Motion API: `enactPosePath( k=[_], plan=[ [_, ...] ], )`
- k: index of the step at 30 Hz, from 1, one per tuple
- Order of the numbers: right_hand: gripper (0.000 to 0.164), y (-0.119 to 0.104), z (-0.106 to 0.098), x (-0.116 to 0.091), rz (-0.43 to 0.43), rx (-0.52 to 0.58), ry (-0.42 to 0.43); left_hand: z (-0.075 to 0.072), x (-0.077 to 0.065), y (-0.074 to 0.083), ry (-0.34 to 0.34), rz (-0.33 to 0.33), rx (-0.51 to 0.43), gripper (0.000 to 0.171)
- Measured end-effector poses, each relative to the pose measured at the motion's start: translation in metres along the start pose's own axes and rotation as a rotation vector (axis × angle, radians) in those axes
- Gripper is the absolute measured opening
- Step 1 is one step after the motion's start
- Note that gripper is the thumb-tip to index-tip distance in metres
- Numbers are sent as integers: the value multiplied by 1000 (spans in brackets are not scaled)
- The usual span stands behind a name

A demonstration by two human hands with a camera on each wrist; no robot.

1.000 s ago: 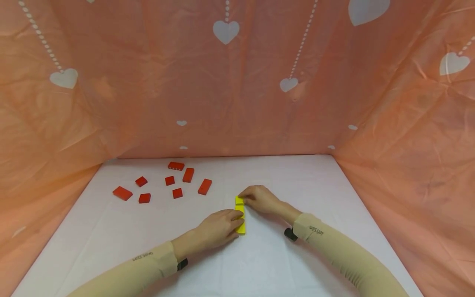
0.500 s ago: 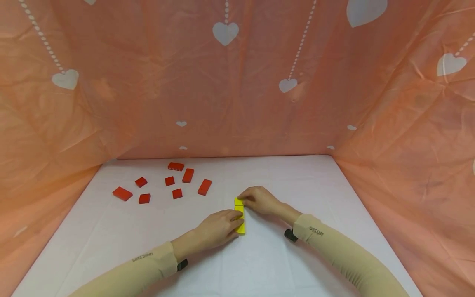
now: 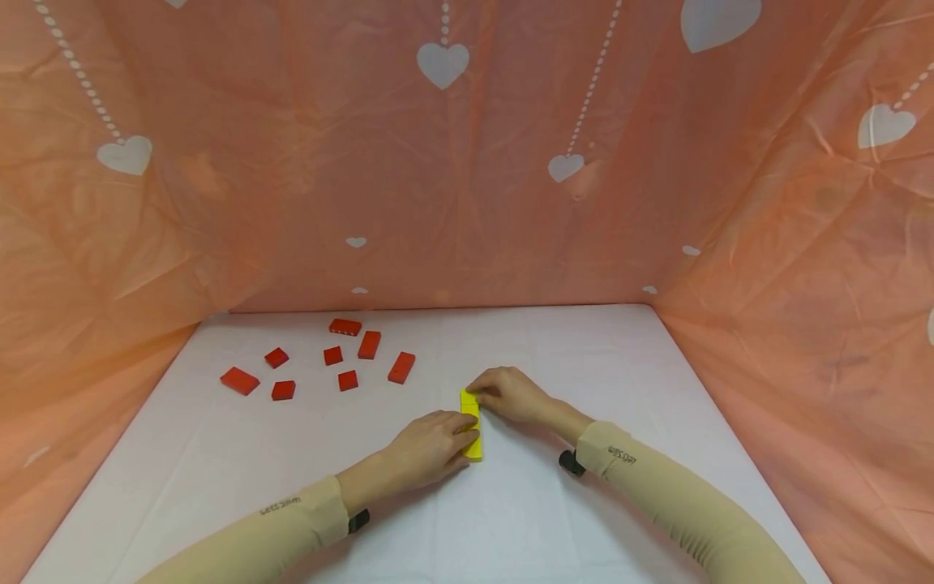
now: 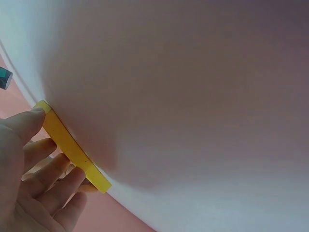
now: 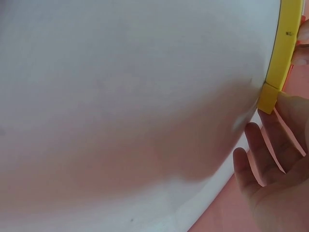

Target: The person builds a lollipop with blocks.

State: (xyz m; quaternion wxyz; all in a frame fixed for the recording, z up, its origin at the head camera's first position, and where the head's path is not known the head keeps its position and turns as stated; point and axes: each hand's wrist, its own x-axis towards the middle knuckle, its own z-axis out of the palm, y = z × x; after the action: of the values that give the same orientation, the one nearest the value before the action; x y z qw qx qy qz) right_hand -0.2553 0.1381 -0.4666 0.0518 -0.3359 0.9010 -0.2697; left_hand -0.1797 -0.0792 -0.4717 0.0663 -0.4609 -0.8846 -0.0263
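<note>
Yellow blocks lie in a straight line on the white table, running away from me in the head view. My left hand (image 3: 429, 448) holds the long yellow block (image 3: 474, 451), its fingers crossing over the top. In the left wrist view the thumb is at one end of the yellow row (image 4: 72, 147) and the fingers lie along its side. At the far end, my right hand (image 3: 513, 392) pinches a small yellow block (image 3: 468, 397) between thumb and finger. The right wrist view shows this small block (image 5: 268, 98) end to end with the longer one (image 5: 284, 46), a thin seam between them.
Several red blocks are scattered at the back left, both oblong ones (image 3: 401, 367) and small square ones (image 3: 348, 380). An orange curtain with white hearts (image 3: 467, 203) rises along the back and sides of the white table (image 3: 584, 349).
The small yellow block has slid toward me under my right hand, and the gap between it and the longer yellow block has closed. My left hand has stayed in place.
</note>
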Motion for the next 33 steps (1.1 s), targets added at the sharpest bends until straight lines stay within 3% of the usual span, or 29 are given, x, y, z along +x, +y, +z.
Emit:
enactPosePath(
  k=[33],
  plan=[
    [23, 2, 2, 0, 2, 1, 9, 2, -1, 1, 16, -5, -2, 42]
  ],
)
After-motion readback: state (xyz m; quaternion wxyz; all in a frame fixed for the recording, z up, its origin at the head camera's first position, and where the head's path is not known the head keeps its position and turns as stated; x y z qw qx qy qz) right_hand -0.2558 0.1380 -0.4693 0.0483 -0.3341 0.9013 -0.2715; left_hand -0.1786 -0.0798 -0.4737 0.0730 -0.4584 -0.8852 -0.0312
